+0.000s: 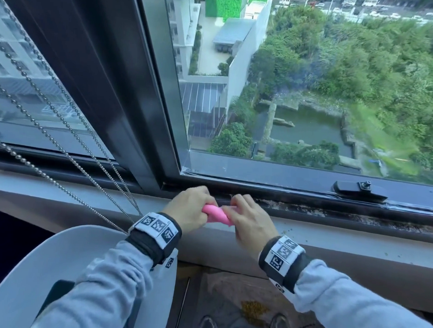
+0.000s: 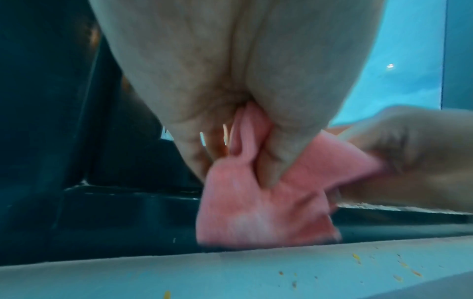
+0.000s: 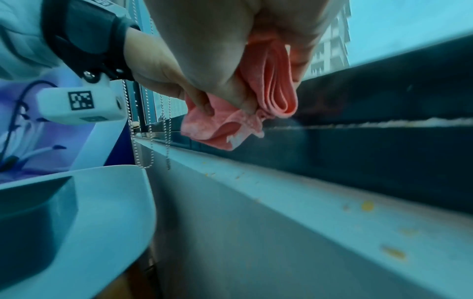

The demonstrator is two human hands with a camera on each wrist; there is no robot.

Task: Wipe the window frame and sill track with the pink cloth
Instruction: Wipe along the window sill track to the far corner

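The pink cloth (image 1: 217, 214) is bunched between both hands just above the dark sill track (image 1: 332, 213), near the corner where the vertical window frame (image 1: 129, 85) meets it. My left hand (image 1: 191, 210) grips one end of the cloth (image 2: 256, 202) with curled fingers. My right hand (image 1: 247, 219) grips the other end, where the cloth (image 3: 271, 87) shows as stacked folds. In the left wrist view a loose corner hangs down over the track (image 2: 128, 212). The track's edge to the right carries pale grime (image 1: 357, 218).
Bead chains (image 1: 62, 137) hang slantwise at the left down to a white curved seat (image 1: 32, 267). A black window latch (image 1: 358, 188) sits on the lower frame at the right. The grey ledge (image 1: 356, 237) has yellow-green crumbs. My shoes (image 1: 280, 327) stand on the floor below.
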